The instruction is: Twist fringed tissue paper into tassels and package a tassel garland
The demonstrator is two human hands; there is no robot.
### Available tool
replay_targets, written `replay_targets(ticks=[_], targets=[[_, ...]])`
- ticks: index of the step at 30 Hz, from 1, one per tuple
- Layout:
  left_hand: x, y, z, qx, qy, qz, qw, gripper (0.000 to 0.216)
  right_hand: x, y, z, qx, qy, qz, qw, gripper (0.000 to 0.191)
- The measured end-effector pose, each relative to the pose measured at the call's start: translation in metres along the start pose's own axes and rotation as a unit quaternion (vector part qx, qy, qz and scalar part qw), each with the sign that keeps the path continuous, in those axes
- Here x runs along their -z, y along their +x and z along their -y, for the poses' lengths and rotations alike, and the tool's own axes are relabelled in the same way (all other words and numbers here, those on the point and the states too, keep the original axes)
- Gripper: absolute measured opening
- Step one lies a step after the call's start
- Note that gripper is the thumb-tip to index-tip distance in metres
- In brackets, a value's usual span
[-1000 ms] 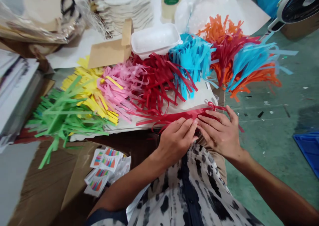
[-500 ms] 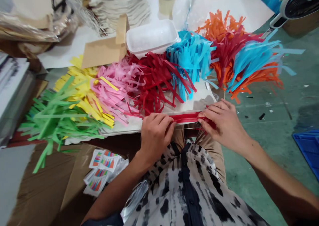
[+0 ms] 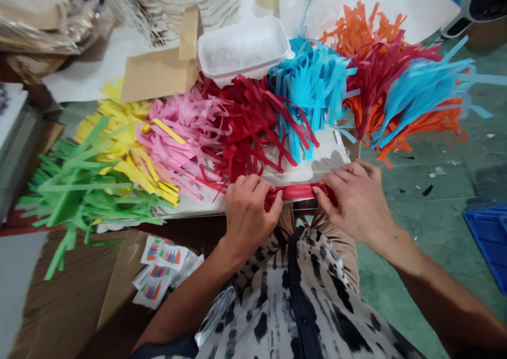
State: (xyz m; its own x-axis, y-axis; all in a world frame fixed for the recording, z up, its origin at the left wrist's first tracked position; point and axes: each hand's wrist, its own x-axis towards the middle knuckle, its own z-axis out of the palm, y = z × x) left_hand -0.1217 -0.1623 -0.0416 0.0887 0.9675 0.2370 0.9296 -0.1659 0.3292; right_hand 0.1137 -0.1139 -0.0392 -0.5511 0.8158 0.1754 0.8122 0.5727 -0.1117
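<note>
A narrow strip of red tissue paper (image 3: 298, 191) stretches between my hands at the table's front edge. My left hand (image 3: 250, 207) is closed on its left end, with thumb and fingers pinching it. My right hand (image 3: 352, 198) grips the other end the same way. Just beyond the strip lies a pile of dark red tissue fringe (image 3: 253, 124). Blue fringe (image 3: 311, 87) lies to its right and pink fringe (image 3: 186, 132) to its left. Farther left are yellow fringe (image 3: 130, 158) and green fringe (image 3: 83, 185).
A white plastic tub (image 3: 243, 47) and brown cardboard (image 3: 154, 74) sit behind the fringes. Orange fringe (image 3: 364, 26) lies at the right table end. Printed cards (image 3: 162, 264) rest in a carton (image 3: 79, 290) below left. A blue crate (image 3: 489, 243) stands on the floor at right.
The red strip between my hands looks flatter and smoother than before. Both hands keep hold of it, their grip slightly shifted. The whole view has tilted slightly.
</note>
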Motion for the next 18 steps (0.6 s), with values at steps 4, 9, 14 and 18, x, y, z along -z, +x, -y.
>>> replay_targets(ticks=[4,9,14,18], targets=[[-0.001,0.001,0.001,-0.01,0.03,0.0,0.999,0.018,0.002,-0.001,0.002,-0.015,-0.016,-0.015,1.0,0.026],[-0.001,0.001,-0.003,-0.017,0.035,-0.007,0.999,0.016,0.004,-0.015,0.009,0.035,-0.009,-0.086,0.996,0.031],[0.005,-0.003,0.008,-0.008,0.057,-0.026,0.998,0.018,-0.002,-0.036,0.009,0.057,0.039,-0.075,0.995,0.045],[0.024,-0.007,0.035,0.019,0.085,-0.057,0.995,0.015,-0.002,-0.044,0.0,0.056,0.052,-0.1,0.992,0.044]])
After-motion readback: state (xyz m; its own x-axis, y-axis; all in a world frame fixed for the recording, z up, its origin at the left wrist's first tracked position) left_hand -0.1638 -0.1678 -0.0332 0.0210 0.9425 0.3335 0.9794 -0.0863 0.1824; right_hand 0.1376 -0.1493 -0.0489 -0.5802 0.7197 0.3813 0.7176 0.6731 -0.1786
